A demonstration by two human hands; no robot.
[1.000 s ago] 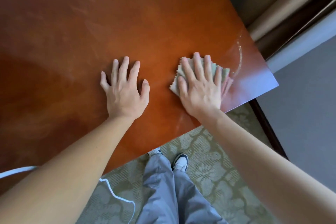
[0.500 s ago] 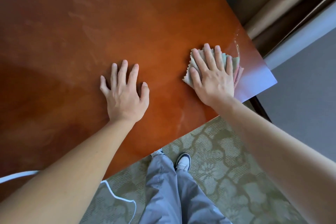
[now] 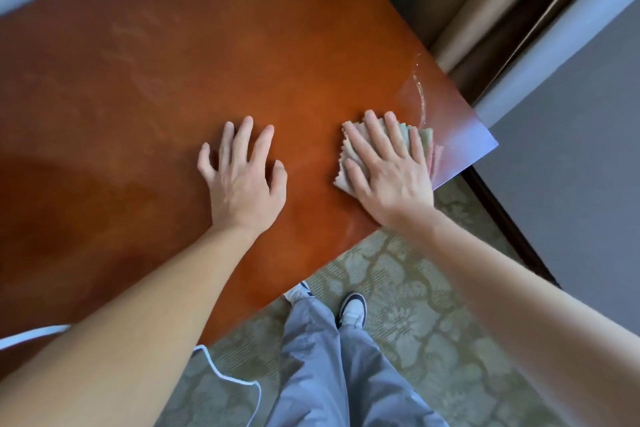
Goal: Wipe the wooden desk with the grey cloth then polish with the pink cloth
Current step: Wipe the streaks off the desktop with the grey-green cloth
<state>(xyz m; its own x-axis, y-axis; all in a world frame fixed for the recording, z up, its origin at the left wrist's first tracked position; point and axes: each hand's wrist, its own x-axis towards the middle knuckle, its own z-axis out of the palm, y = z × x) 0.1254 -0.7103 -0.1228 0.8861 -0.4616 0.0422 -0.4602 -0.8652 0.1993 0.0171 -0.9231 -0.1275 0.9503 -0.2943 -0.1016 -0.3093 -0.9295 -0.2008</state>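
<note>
The right hand (image 3: pixel 388 170) presses the grey cloth (image 3: pixel 349 149) flat on the table (image 3: pixel 173 80), fingers straight; pink cloth (image 3: pixel 437 158) beneath. The left hand (image 3: pixel 242 180) rests flat alongside. Keep pressure even, strokes overlapping.

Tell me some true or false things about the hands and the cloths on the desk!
1. The right hand presses flat on the grey cloth. True.
2. The left hand holds the pink cloth. False: it rests bare on the wooden desk; the pink cloth peeks out under the grey one.
3. The cloths lie near the desk's right corner. True.
4. The cloths are in the middle of the desk. False: they sit by its near edge.
5. A curved streak shows beyond the cloths. True.
</note>
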